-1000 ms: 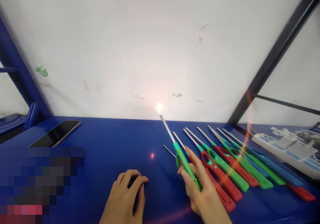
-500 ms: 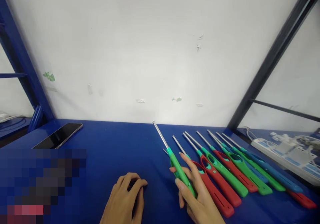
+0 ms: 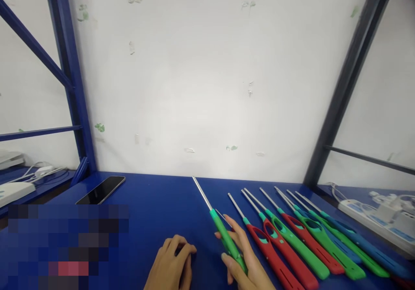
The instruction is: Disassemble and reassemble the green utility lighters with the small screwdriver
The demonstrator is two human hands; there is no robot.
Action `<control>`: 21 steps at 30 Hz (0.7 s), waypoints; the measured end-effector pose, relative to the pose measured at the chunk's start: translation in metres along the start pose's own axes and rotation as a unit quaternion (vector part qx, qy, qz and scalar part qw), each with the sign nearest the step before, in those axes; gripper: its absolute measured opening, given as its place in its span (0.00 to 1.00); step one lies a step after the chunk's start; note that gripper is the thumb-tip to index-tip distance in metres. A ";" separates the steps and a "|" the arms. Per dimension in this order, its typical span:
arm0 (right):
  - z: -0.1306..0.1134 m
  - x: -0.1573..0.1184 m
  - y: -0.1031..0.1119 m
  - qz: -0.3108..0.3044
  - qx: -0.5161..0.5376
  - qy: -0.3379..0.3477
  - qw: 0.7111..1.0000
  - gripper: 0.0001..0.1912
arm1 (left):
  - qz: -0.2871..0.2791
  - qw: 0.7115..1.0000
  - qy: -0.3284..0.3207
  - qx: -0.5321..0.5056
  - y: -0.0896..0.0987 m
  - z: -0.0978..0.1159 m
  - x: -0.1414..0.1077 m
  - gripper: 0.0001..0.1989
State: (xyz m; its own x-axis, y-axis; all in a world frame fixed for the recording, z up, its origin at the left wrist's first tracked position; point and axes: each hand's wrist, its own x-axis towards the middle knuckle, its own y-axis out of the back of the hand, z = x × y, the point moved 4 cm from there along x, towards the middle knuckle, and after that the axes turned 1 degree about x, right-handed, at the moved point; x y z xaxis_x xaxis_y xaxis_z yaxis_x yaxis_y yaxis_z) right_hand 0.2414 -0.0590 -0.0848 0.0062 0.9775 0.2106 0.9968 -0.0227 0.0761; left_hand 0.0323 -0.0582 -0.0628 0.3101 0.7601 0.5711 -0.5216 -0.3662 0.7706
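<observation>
My right hand [image 3: 244,255] grips a green long-nosed gas lighter [image 3: 227,238] by its handle, thumb on the near side and fingers around the other. Its silver tube [image 3: 202,193] slants up and to the left. A thin metal rod [image 3: 223,215] shows just behind the held lighter; the rest of it is hidden by the hand. My left hand [image 3: 173,262] rests on the blue table with fingers curled together, and no object shows in it. Right of my right hand lies a fanned row of several lighters, among them a red lighter [image 3: 275,257] and a green lighter [image 3: 301,251].
A dark phone [image 3: 102,189] lies at the back left of the blue table [image 3: 155,203]. Pixelated blocks cover the area in front of it. A white power strip [image 3: 372,221] stands at the right. Blue and dark metal posts flank the white wall [image 3: 194,87] behind.
The camera view has tilted upward and shifted left, so things sit lower and mostly further right. My right hand still grips the green lighter; my left hand stays curled on the table.
</observation>
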 end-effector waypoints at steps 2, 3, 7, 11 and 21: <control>-0.006 -0.002 -0.001 -0.017 -0.009 -0.014 1.000 0.40 | -0.019 1.000 0.023 -0.007 -0.001 0.001 -0.002 0.15; -0.009 -0.003 -0.001 -0.026 -0.016 -0.021 0.999 0.41 | -0.021 0.999 0.029 -0.008 -0.002 0.000 -0.002 0.15; -0.018 -0.003 -0.001 -0.051 -0.034 -0.042 0.997 0.41 | -0.022 1.000 0.022 0.004 -0.003 -0.001 -0.001 0.17; -0.027 -0.004 -0.001 -0.067 -0.038 -0.035 0.996 0.39 | -0.022 0.999 0.001 0.033 0.000 0.003 0.002 0.18; -0.022 -0.004 0.010 -0.045 -0.146 0.035 0.988 0.27 | 0.006 0.991 -0.024 0.131 -0.017 -0.014 -0.012 0.22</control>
State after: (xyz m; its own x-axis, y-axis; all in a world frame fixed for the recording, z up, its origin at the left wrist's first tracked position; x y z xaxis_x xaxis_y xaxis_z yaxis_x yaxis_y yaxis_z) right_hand 0.2494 -0.0681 -0.0636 -0.0970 0.9619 0.2556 0.9279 -0.0055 0.3728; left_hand 0.0261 -0.0531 -0.0870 0.3467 0.7302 0.5887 -0.3031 -0.5067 0.8071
